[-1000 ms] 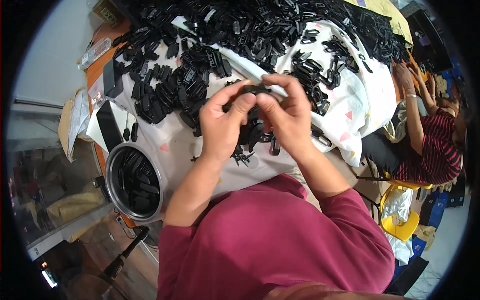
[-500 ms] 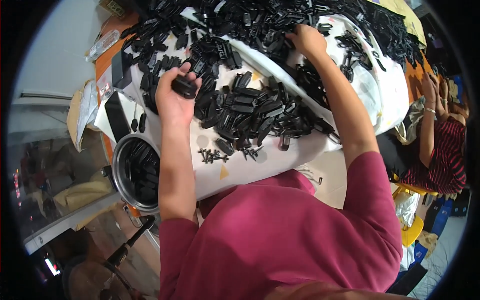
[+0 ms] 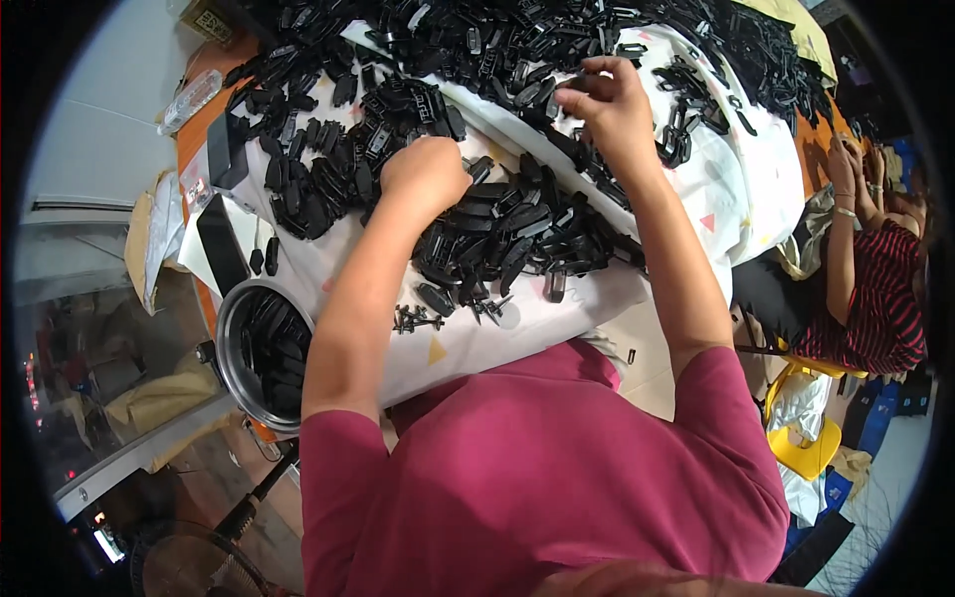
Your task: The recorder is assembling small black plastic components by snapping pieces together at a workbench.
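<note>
Loose black plastic parts (image 3: 497, 224), long and rounded like casings, lie heaped on the white patterned cloth (image 3: 537, 316). My left hand (image 3: 426, 179) is over the left side of this heap, back upward and closed like a fist. Its fingers curl out of sight, so what they hold is hidden. Farther right, my right hand (image 3: 619, 114) hovers by the far pile (image 3: 517, 45), thumb and fingertips apart. Dark parts show behind those fingertips; I see none clearly gripped. Small black branched pieces (image 3: 416, 319) lie near the cloth's front edge.
At left are a metal pot (image 3: 225, 343) filled with black parts, a dark phone-like slab (image 3: 223, 239) and a clear plastic bottle (image 3: 189, 102). A rolled white cloth ridge (image 3: 497, 124) divides the heaps. Another person in a striped top (image 3: 875, 294) works at right.
My left hand has turned palm down and moved right over the near heap; the black part it held is now hidden. My right hand has drawn back from the far pile, fingers parting.
</note>
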Demonstrator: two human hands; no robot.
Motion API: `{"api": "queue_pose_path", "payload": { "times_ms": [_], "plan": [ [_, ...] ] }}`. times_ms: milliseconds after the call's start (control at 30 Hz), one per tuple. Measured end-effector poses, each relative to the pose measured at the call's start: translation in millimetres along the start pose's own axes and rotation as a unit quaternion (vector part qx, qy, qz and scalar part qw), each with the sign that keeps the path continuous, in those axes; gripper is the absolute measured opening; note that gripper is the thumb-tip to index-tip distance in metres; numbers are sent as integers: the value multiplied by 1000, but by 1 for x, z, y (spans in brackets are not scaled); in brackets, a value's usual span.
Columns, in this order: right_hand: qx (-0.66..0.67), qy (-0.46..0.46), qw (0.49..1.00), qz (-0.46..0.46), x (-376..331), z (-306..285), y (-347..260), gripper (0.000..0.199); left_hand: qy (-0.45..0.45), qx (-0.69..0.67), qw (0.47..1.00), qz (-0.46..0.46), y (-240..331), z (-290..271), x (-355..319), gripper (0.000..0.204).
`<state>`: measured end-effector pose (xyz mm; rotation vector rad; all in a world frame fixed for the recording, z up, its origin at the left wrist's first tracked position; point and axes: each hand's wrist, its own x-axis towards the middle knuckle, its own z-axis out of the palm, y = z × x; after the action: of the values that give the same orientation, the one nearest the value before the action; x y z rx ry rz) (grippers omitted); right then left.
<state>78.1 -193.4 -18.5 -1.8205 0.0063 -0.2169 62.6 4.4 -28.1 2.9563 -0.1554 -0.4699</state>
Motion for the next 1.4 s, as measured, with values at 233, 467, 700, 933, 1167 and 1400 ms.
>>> {"api": "queue_pose_path", "payload": {
  "times_ms": [233, 467, 700, 933, 1167, 1400],
  "plan": [
    [262, -82, 951, 145, -41, 19, -6, 26, 72, -279, 958, 7, -7, 11, -13, 28],
    [290, -134, 944, 78, -81, 27, -25, 25, 209, -600, 749, 189, 4, -1, -49, 21],
    [196, -103, 969, -107, -84, 15, -36, 23, 213, -574, 760, 219, 6, -7, -67, 24],
    [-36, -111, 964, -238, -85, 2, -41, 32, 229, -566, 770, 185, 18, -12, -73, 34],
    [-120, -133, 938, -296, -88, 5, -41, 37, 251, -501, 800, 213, 9, -1, -76, 32],
    [-105, 5, 935, -339, -97, 26, -13, 32, 120, -810, 570, 68, 39, 20, -75, 41]
  ]
}}
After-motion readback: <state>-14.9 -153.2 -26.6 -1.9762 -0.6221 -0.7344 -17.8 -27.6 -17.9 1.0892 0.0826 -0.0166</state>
